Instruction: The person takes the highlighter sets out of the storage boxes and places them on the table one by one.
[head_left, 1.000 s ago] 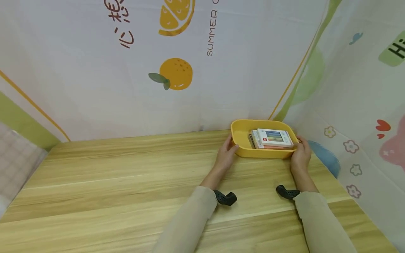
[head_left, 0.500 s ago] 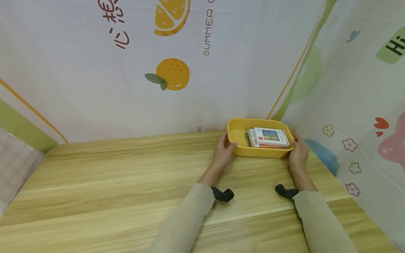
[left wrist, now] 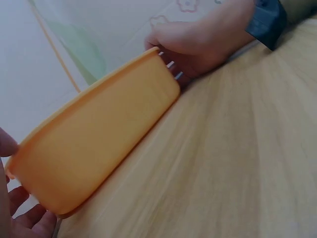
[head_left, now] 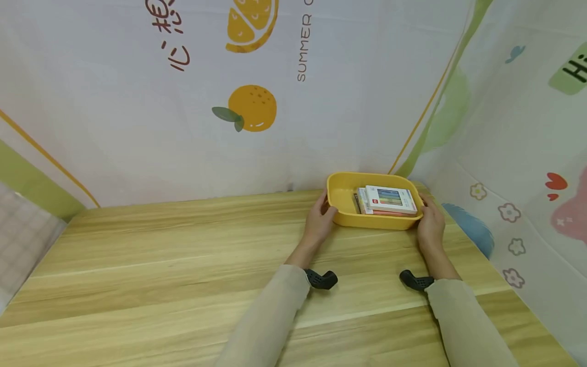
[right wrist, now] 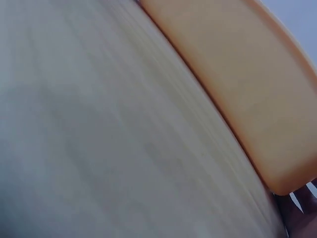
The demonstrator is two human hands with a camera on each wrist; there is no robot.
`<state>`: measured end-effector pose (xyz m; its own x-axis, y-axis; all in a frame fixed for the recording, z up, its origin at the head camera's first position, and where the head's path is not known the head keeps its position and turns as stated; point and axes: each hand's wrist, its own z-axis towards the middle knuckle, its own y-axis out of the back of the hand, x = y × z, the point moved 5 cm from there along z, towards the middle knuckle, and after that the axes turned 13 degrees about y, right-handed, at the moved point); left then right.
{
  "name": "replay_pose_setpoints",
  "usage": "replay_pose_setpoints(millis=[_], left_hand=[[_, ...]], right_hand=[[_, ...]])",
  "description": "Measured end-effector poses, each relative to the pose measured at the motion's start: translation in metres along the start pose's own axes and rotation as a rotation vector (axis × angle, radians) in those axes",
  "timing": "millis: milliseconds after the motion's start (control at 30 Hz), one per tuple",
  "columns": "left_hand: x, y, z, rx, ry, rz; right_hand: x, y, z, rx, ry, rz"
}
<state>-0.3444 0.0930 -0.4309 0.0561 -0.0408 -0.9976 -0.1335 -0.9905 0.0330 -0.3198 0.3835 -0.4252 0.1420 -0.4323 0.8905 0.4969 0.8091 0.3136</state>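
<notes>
A yellow plastic storage bin (head_left: 341,193) stands at the back right of the table, close to the rear wall cloth. My left hand (head_left: 318,224) grips its left end, thumb at the rim and fingers curled under the side, as the left wrist view shows. At the opposite end my right hand (head_left: 431,225) holds the bin, its fingers partly hidden behind the wall. Inside, toward the right, lies a small stack of flat boxes or booklets, topped by a white box (head_left: 390,199) with a striped coloured panel. In the right wrist view the bin's front wall (right wrist: 237,74) meets the tabletop.
The wood-grain table (head_left: 160,265) stretches away to the left and front. A printed white cloth (head_left: 137,127) rises along the back edge, and another cloth (head_left: 518,153) hangs along the right edge. Each wrist wears a black strap; a checked fabric (head_left: 23,239) shows at far left.
The bin has slid slightly left along the table, with both hands moving along on its ends. The boxes inside keep their place in it. The head view has shifted a little.
</notes>
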Motion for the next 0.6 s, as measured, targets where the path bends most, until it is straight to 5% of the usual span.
replay_pose_setpoints(millis=[333, 600], left_hand=[[0.003, 0.009, -0.001, 0.028, -0.008, 0.005], [0.005, 0.015, -0.002, -0.011, -0.018, -0.031]], right_hand=[[0.006, -0.004, -0.007, -0.021, 0.051, -0.037], [0.008, -0.009, -0.01, -0.02, 0.041, -0.038]])
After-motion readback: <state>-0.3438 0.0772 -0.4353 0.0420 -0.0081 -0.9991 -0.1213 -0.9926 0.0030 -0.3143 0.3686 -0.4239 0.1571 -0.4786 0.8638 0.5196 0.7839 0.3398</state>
